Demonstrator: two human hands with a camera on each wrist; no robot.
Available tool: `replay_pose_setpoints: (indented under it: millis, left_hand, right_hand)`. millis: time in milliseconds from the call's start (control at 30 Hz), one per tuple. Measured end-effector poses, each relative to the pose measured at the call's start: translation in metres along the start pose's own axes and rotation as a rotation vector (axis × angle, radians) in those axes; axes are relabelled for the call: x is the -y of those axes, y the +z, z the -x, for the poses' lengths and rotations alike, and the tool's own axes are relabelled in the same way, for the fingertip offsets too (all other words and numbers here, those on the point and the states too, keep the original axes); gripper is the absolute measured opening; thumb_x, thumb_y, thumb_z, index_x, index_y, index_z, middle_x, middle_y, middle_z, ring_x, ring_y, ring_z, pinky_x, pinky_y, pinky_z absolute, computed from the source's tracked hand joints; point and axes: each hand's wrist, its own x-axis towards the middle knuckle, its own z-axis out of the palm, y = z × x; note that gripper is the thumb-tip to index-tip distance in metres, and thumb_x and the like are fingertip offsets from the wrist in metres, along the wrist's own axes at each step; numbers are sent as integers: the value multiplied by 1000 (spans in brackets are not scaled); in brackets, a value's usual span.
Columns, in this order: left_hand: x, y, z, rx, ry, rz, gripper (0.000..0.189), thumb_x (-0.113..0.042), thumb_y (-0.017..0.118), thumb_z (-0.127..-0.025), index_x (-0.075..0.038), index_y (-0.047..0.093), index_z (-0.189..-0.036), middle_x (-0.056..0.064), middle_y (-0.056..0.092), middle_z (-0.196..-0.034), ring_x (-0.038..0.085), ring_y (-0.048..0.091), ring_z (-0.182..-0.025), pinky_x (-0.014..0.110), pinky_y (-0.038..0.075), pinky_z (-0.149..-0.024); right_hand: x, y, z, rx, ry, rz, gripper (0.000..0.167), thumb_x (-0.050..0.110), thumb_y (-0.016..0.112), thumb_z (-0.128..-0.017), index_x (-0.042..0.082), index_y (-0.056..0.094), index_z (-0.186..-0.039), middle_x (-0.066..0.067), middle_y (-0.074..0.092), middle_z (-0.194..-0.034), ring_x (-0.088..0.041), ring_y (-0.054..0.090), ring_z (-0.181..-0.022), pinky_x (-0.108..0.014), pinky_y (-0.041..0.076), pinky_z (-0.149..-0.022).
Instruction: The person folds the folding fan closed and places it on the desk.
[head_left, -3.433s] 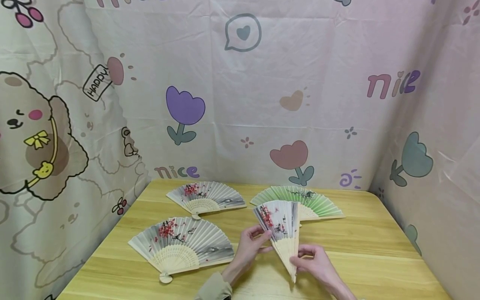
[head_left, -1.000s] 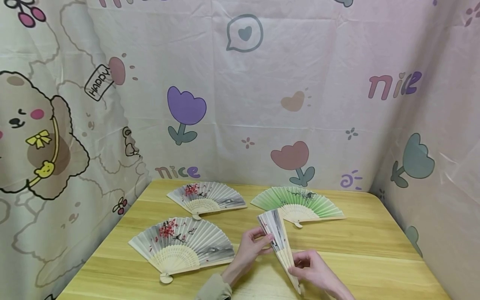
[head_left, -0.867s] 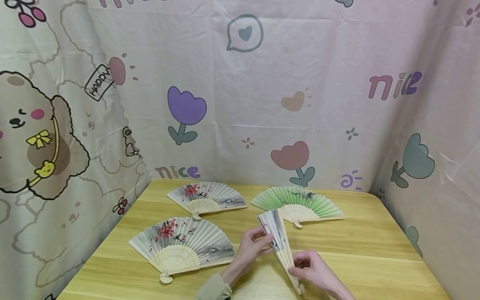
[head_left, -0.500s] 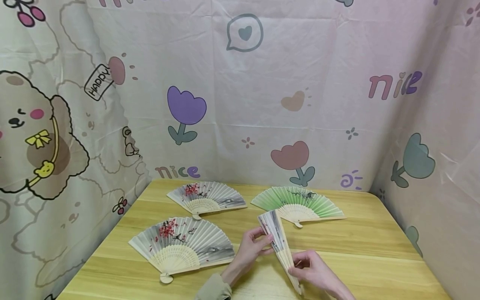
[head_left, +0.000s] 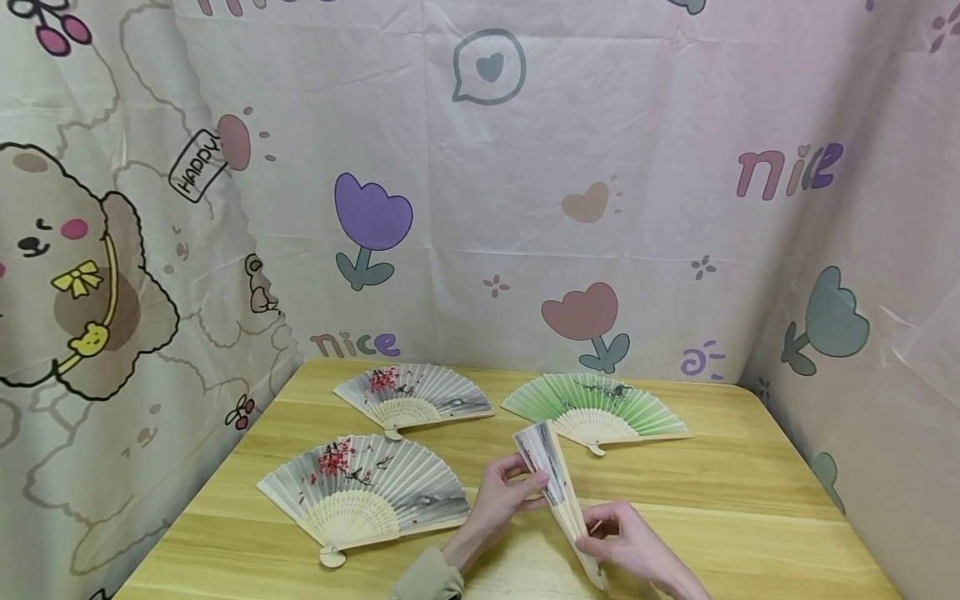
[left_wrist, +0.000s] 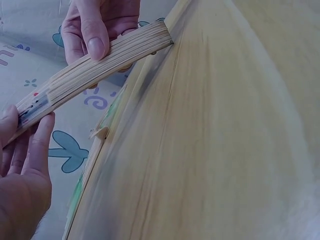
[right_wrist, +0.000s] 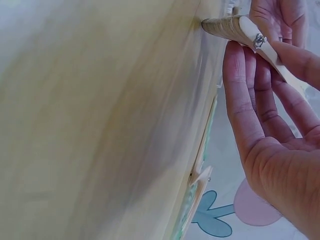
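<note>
Both hands hold a nearly folded hand fan (head_left: 564,502) with grey pleated fabric and pale wooden ribs, tilted above the front middle of the table. The left hand (head_left: 501,493) pinches it at the fabric part between thumb and fingers. Lower down, the right hand (head_left: 628,537) pinches the ribs near the pivot end. In the left wrist view the ribs (left_wrist: 107,62) lie stacked close together in a narrow bundle. A metal pivot pin (right_wrist: 259,41) shows at the fan's end in the right wrist view, with the right fingers under the ribs.
On the wooden table (head_left: 750,517) lie three spread fans: a grey floral fan (head_left: 367,492) left of the left hand, another grey floral fan (head_left: 416,398) behind it, and a green fan (head_left: 596,407) behind the held one. A printed cloth (head_left: 480,167) hangs around the back and sides.
The held fan was partly spread with red blossoms showing, and is now folded narrow. Its pivot end and the right hand have shifted slightly down. In the last second almost nothing moves.
</note>
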Motion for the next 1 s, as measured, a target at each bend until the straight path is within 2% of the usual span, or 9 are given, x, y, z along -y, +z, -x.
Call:
replay_pose_setpoints:
  millis: [300, 500, 600, 733, 1000]
  left_hand:
    - [-1, 2, 0, -11, -1, -16, 43, -4, 70, -93, 18, 55, -127, 3, 70, -101, 13, 73, -86, 30, 67, -80]
    - [-1, 2, 0, -11, 6, -32, 43, -5, 68, -94, 15, 54, -129, 19, 73, -112, 14, 73, -89, 31, 67, -81]
    - [-1, 1, 0, -7, 8, -36, 43, -4, 68, -94, 15, 54, -129, 22, 72, -114, 14, 73, -89, 33, 67, -82]
    - [-1, 1, 0, -7, 9, -32, 43, -3, 69, -93, 16, 54, -129, 19, 74, -111, 14, 73, -88, 33, 67, -81]
    - [-1, 2, 1, -16, 9, -17, 43, -1, 70, -91, 17, 54, -127, 5, 75, -98, 13, 73, -85, 28, 68, -75]
  right_hand:
    - [1, -1, 0, -6, -11, 18, 16, 2, 65, -90, -10, 70, -100, -25, 68, -84, -1, 62, -74, -20, 59, -58]
    - [1, -1, 0, -8, 19, 28, 17, 5, 66, -91, -8, 70, -100, -19, 69, -83, -1, 61, -74, -19, 59, -59]
    - [1, -2, 0, -4, 15, 29, 17, 5, 66, -91, -9, 70, -101, -19, 68, -83, -1, 61, -74, -19, 58, -58]
    - [-1, -2, 0, 1, -18, 37, 17, 3, 65, -91, -10, 70, -102, -22, 68, -84, 0, 61, -75, -19, 58, -58]
    - [-2, -2, 0, 2, -33, 57, 20, 4, 66, -92, -10, 70, -106, -24, 68, -89, 0, 60, -78, -18, 57, -63]
